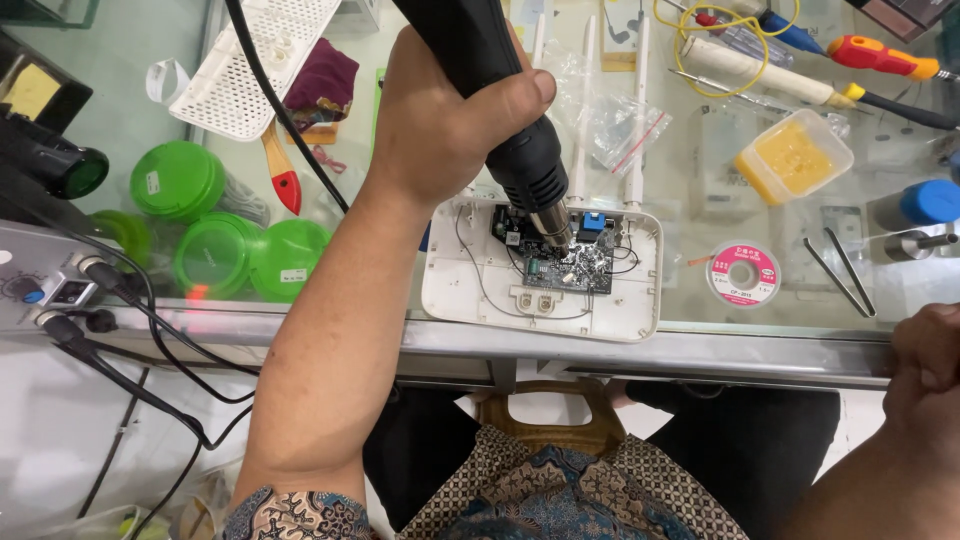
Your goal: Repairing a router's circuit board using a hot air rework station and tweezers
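Left hand [440, 120] wrapped tight around a black hot air tool [500, 110], thumb across the front. Metal tip pointing down, right over the small dark circuit board [560, 255], maybe touching it, hard to tell. Board sitting inside an open white plastic case [450, 290] near the front edge of the glass table [720, 215]. Right hand [925, 365] off at the right edge, curled into a loose fist, holding nothing that shows. Near the case: a little spool of solder wire [742, 273], black tweezers [840, 272], a yellow tub [793, 156]. Green round lids [215, 215] to the left.
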